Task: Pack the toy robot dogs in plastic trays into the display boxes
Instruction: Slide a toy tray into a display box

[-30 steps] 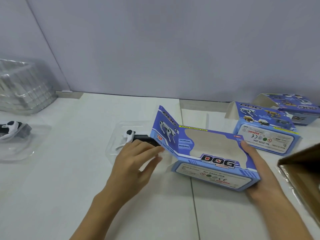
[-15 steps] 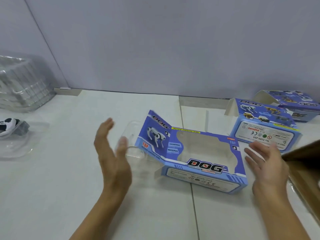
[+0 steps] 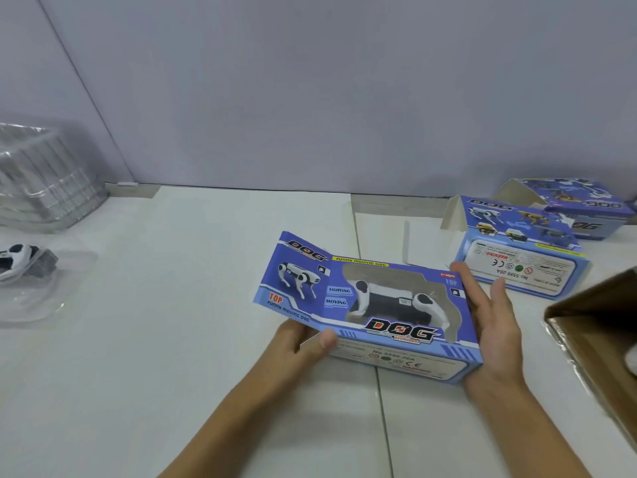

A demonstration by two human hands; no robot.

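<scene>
Stack of clear plastic trays (image 3: 44,177) sits far left against the wall, on the white table (image 3: 172,339). Just in front of it, at the left edge, a second toy robot dog (image 3: 20,260) lies in its own clear tray (image 3: 51,298), white w/ black patches, partly cut off by the frame.

Center: left hand (image 3: 303,339) grips the display box (image 3: 396,326) at its near-left corner, thumb curled over the front edge, other fingers hidden under the box. Box is blue, "DOG" printed on front, left end flap (image 3: 293,284) open and sticking out to the left. Through the window a white-and-black toy robot dog (image 3: 396,301) shows inside the box, lying lengthwise. Whether the box is lifted or resting on the table can't be told.

Right hand (image 3: 493,319) lies flat vs. the box's right end, fingers straight and spread a bit, pressing it.

Behind-right, two more blue boxes: nearer box (image 3: 517,250) w/ flap up, label side facing the camera, and a farther box (image 3: 579,205) near the wall. At the right edge, corner of a brown carton (image 3: 599,332), open.
</scene>
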